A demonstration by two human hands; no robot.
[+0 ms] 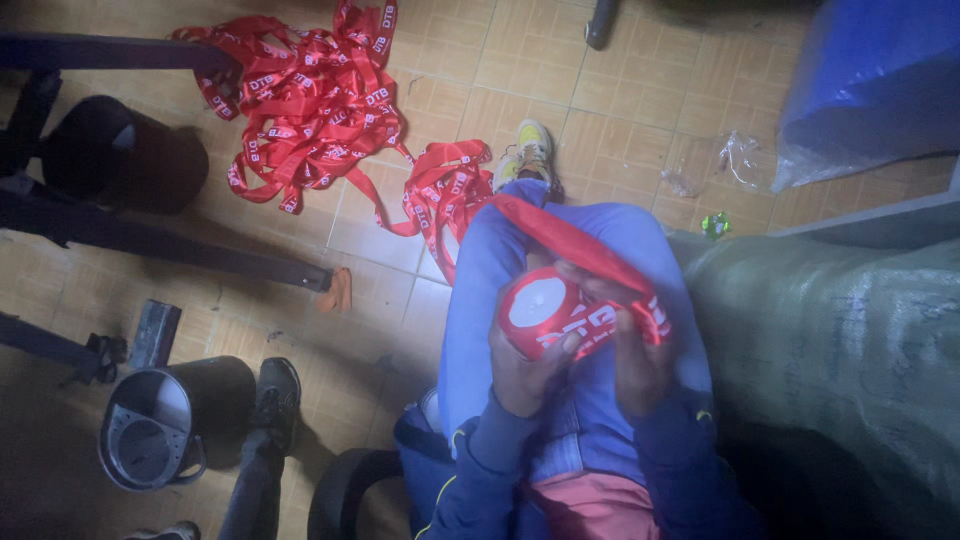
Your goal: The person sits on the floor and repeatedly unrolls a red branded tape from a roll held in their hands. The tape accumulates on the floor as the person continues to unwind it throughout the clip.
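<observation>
A roll of red printed ribbon (548, 312) sits above a seated person's lap, its pale flat end turned up toward the camera. The left hand (525, 368) cups the roll from below, fingers curled around its side. The right hand (640, 355) is closed on the loose strip of ribbon (570, 240) where it leaves the roll (thumb and fingers pinched over the band), and that strip runs up across the blue trouser leg (480, 300) toward a yellow-and-white shoe (530, 150). From there the ribbon trails onto the tan tiled floor (620, 110), ending in a tangled red heap (310, 100) well apart from the hands. A grey metal mug (165, 425) stands at lower left beside another person's dark shoe (275, 395). A greenish sack (830, 340) lies just beside the person's right, with a blue plastic bag (880, 80) beyond it.
</observation>
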